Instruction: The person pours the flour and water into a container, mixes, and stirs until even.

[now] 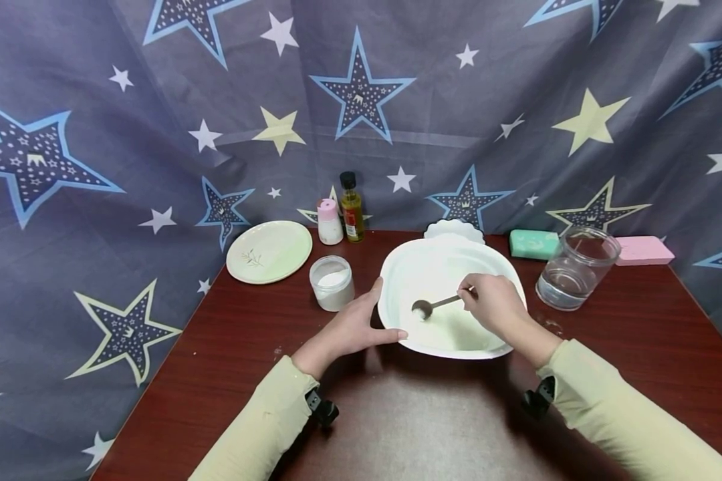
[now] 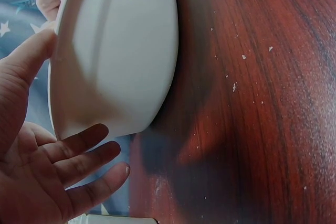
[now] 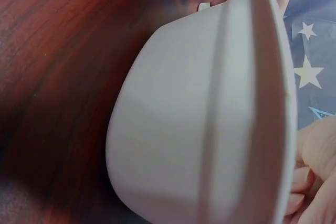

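A white oval basin [image 1: 400, 337] sits on the table in front of me, and its outer wall fills much of both wrist views. My left hand [image 1: 355, 324] rests against its left side, thumb at the near rim, the other fingers spread along the outside wall. Over the basin, my right hand [image 1: 493, 300] pinches the handle of a small dark spoon [image 1: 442, 302]. White powder [image 1: 422, 312] lies in the spoon's bowl, which points left. In the right wrist view the basin rim partly hides my right fingers [image 3: 300, 178].
Left of the basin stands a jar of white powder [image 1: 332, 284]. Behind it are a plate [image 1: 269, 252], a pink-capped shaker [image 1: 329, 224] and an oil bottle [image 1: 352, 212]. To the right are a glass of water [image 1: 568, 280], a green block [image 1: 532, 244] and a pink block [image 1: 644, 250].
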`<state>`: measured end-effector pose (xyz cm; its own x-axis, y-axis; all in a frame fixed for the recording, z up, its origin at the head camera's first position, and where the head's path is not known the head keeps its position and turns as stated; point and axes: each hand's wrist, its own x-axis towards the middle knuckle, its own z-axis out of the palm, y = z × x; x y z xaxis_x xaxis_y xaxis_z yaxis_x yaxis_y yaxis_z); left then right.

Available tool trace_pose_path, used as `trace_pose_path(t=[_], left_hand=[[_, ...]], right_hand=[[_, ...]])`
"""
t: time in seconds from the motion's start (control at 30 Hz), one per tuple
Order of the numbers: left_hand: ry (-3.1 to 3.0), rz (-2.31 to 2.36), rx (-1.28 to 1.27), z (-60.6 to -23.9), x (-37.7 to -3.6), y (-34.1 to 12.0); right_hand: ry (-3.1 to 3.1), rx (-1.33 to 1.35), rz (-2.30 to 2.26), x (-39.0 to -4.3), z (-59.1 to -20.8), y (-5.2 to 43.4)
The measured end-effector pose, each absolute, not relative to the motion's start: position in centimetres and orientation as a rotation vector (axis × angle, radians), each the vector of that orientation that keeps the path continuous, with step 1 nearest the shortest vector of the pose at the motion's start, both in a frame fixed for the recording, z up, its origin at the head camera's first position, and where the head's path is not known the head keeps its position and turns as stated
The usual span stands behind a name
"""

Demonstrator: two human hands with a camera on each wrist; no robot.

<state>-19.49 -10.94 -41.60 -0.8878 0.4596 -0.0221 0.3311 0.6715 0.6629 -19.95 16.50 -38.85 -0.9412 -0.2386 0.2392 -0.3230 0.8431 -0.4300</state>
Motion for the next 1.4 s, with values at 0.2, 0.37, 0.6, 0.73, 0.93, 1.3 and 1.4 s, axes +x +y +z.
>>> trace_pose_path(t=[0.2,0.37,0.6,0.73,0.93,1.3,1.4], left_hand=[[2.697,1.012,0.647,-41.6,-19.5,-11.0],[2.680,1.025,0.634,-41.5,-19.4,-11.0],[2.680,1.016,0.627,-41.5,-19.3,-11.0],[2.685,0.996,0.623,-41.5,-19.3,-11.0],[2.681,0.995,0.612,-41.6,-19.4,-11.1],[2.690,0.987,0.619,-41.7,-19.5,-11.1],[2.689,0.985,0.617,-41.7,-19.5,-11.0]], right_hand=[[-2.861,0.329,0.686,-20.5,-39.0,17.1],[-2.875,0.238,0.661,-20.7,-38.8,18.1],[-2.806,0.258,0.516,-20.8,-38.3,19.4],[-2.791,0.288,0.464,-20.3,-37.7,20.1],[-2.816,0.328,0.428,-19.6,-36.8,21.2],[-2.949,0.397,0.358,-18.3,-35.5,21.7],[-3.000,0.418,0.413,-18.3,-35.5,21.5]])
